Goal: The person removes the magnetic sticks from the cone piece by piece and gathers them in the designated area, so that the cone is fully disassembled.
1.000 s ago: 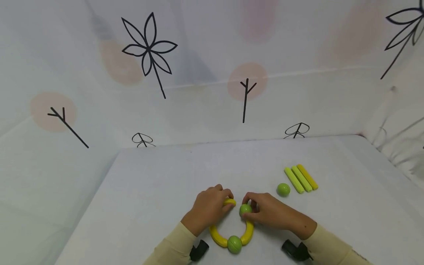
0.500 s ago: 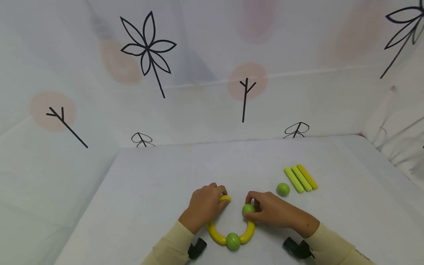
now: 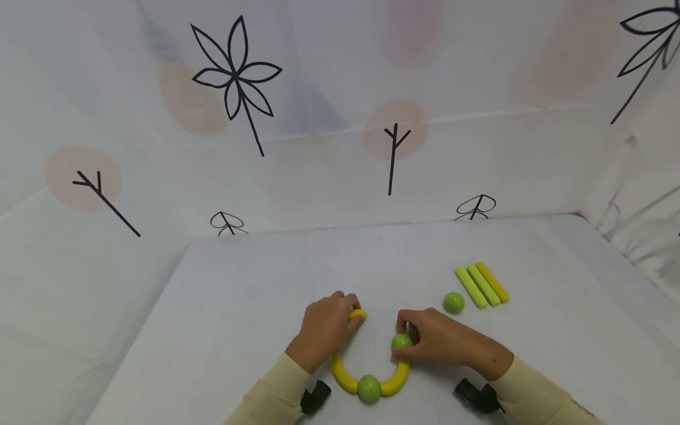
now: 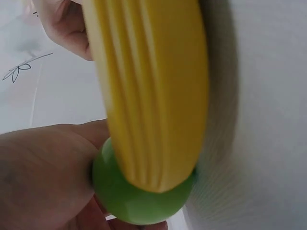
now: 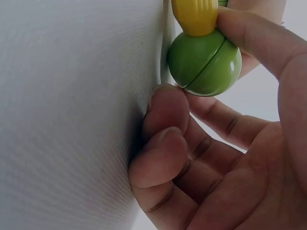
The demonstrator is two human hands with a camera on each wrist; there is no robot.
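Observation:
A loop of curved yellow toy pieces and green balls lies on the white table. Its front green ball [image 3: 369, 389] joins a left yellow arc [image 3: 342, 376] and a right yellow arc [image 3: 397, 381]. My left hand [image 3: 325, 324] grips another green ball [image 4: 144, 208], hidden from above, at the left arc's far end; a further yellow piece [image 3: 359, 313] pokes out past its fingertips. With thumb and fingers my right hand [image 3: 438, 339] pinches the green ball [image 3: 402, 342] on the right arc's end. A gap separates this ball from the yellow tip.
Beyond my right hand sits a loose green ball [image 3: 454, 303]. Two lime sticks [image 3: 471, 287] and one darker yellow stick [image 3: 493, 282] lie side by side behind it. A white cloth wall [image 3: 329, 177] with leaf drawings rises at the table's back edge.
My left hand has shifted left and slightly away with its part of the loop. My right hand has moved a little right, so the gap at the far side is wider.

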